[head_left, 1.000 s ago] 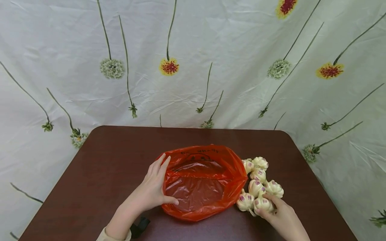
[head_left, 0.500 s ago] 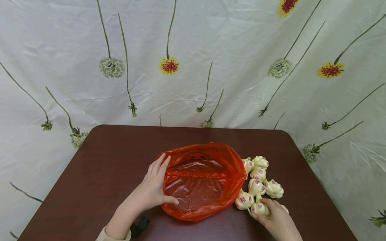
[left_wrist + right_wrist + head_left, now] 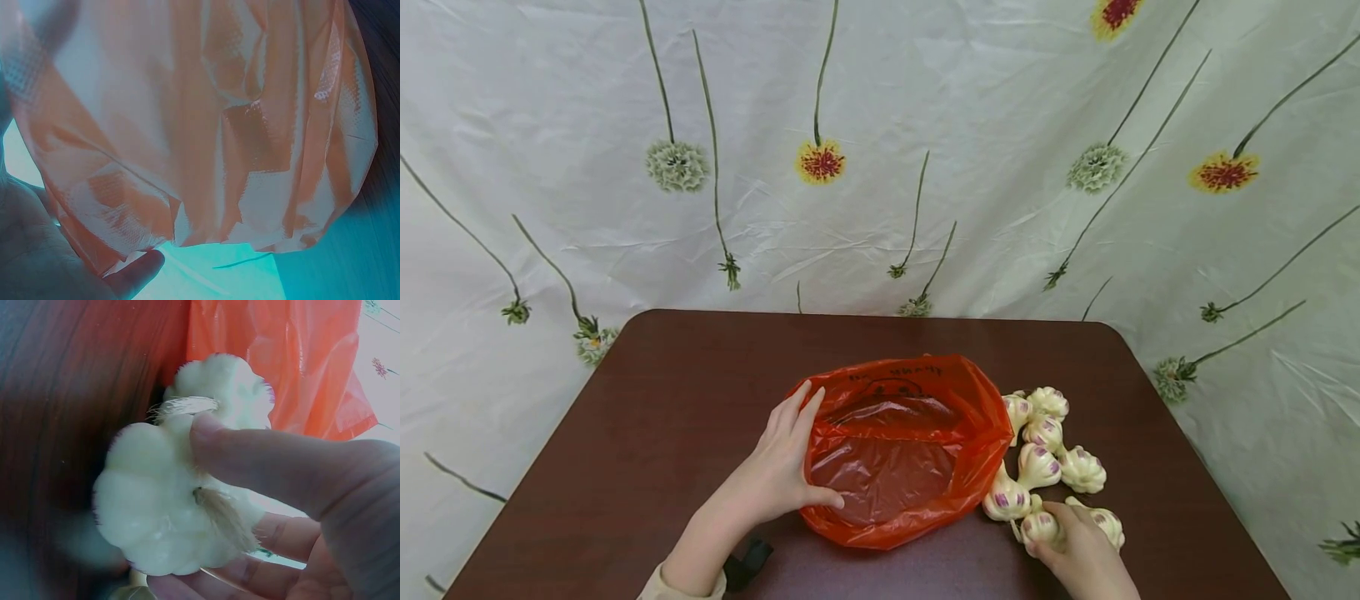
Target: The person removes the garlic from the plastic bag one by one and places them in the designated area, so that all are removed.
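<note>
A red plastic bag lies with its mouth wide, marked with dark print inside the far wall. My left hand rests at its left rim, fingers spread and fairly straight, thumb reaching over the near rim. In the left wrist view the bag's wall fills most of the picture. My right hand pinches a garlic bulb at the near end of a garlic cluster. In the right wrist view, the thumb presses this garlic bulb from above and the other fingers lie beneath it, partly hidden.
Several more garlic bulbs with purple marks lie along the bag's right side. One garlic bulb is right of my hand. A small black object sits by my left wrist. Behind the dark brown table hangs a flowered cloth.
My right hand has moved left and slightly toward me with the pinched bulb, uncovering another bulb on its right. The left hand and bag have barely moved.
</note>
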A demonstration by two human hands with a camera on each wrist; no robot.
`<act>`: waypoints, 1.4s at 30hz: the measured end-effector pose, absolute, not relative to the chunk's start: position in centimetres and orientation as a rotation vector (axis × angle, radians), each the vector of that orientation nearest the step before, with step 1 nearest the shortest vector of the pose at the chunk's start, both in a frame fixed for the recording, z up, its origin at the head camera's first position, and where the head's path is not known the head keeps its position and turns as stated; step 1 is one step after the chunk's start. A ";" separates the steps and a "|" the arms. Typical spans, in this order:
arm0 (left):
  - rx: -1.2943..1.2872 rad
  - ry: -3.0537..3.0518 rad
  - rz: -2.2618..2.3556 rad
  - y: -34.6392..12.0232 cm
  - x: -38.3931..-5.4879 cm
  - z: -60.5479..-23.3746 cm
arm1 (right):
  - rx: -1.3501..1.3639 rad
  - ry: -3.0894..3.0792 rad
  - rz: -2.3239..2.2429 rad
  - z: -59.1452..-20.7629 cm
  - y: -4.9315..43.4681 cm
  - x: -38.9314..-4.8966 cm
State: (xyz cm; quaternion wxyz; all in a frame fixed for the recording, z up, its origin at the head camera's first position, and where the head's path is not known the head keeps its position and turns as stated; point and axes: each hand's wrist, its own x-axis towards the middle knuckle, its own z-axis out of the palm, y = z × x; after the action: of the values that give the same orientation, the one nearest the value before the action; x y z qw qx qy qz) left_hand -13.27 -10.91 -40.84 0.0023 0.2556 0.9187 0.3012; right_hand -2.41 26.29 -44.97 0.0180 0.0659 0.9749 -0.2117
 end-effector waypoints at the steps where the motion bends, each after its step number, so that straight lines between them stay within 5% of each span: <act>1: 0.801 2.881 0.944 -10.9 -13.3 -40.8 | 0.209 3.022 -0.656 -44.9 26.3 -2.4; 26: 0.771 2.877 0.941 -11.0 -13.2 -40.7 | 0.313 2.861 -0.950 -41.2 26.1 -3.2; 42: 0.768 2.875 0.941 -11.1 -13.3 -40.9 | -0.034 2.872 -1.339 -37.6 23.8 -6.3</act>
State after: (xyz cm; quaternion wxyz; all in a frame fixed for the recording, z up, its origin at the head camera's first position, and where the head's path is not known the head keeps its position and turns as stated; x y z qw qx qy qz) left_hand -13.33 -11.09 -40.92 0.0102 0.2459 0.9211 0.3016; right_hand -6.34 23.85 -37.59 -0.0138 -0.0106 0.9061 -0.4226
